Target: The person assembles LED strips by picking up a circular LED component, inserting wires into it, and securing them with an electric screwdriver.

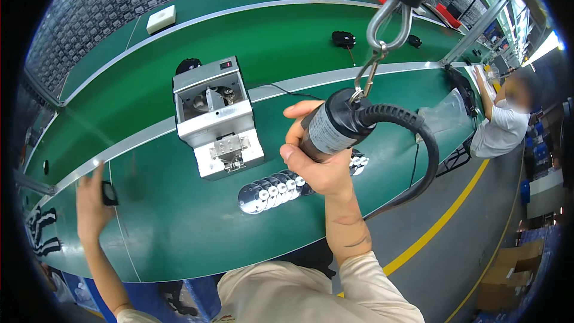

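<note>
My right hand [323,170] is wrapped round the body of an electric screwdriver [327,133], a black cylinder with a pale label. It hangs by a metal hook [388,27] and clip, and its thick black cable [431,149] curves off to the right; its tip is hidden. At the far left my left hand [92,206], a little blurred, has its fingers stretched out above the bench. Beside them lies a small black part [109,194]. A screw feeder [218,113], a silver metal box with an open top, stands left of the screwdriver. Nearer me lies a row of overlapping shiny discs [272,192].
A green conveyor belt [275,33] runs behind the bench [179,221], carrying black parts [343,39]. A white block [161,19] rests on the far ledge. A clear plastic bag [445,113] lies to the right, near a seated person [508,116]. Striped dark pieces [45,233] sit far left.
</note>
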Demonstrator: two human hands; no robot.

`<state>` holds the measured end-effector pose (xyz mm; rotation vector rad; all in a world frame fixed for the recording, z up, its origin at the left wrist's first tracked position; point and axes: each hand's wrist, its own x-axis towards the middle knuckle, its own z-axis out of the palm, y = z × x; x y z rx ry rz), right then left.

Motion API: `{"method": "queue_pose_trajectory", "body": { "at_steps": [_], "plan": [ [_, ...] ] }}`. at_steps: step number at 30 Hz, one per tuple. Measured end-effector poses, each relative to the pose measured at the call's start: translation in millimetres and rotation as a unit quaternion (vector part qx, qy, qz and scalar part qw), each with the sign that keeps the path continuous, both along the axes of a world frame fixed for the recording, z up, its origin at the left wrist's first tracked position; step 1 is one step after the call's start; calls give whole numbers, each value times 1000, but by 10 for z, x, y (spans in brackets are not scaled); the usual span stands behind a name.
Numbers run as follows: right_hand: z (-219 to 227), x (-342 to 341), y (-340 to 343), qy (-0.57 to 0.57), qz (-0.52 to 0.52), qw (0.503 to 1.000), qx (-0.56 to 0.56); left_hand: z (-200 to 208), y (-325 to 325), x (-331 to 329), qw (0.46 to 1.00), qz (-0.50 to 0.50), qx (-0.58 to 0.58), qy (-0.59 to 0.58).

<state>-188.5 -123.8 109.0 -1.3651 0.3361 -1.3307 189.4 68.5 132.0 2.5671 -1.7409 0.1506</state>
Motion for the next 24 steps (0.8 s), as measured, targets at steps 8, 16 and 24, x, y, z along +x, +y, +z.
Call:
{"method": "queue_pose_trajectory", "body": {
  "at_steps": [8, 16, 24],
  "plan": [
    [-31, -82, -69, 2, -14, 999, -41, -710, -449, -886, 882, -301, -52, 360],
    [-6, -3, -19, 67, -27, 996, -49, -1043, -599, -1654, 808, -398, -188, 392],
    [-29, 23, 14, 57, -17, 996, -60, -1076, -691, -1827, 800, -421, -181, 387]
  ]
}}
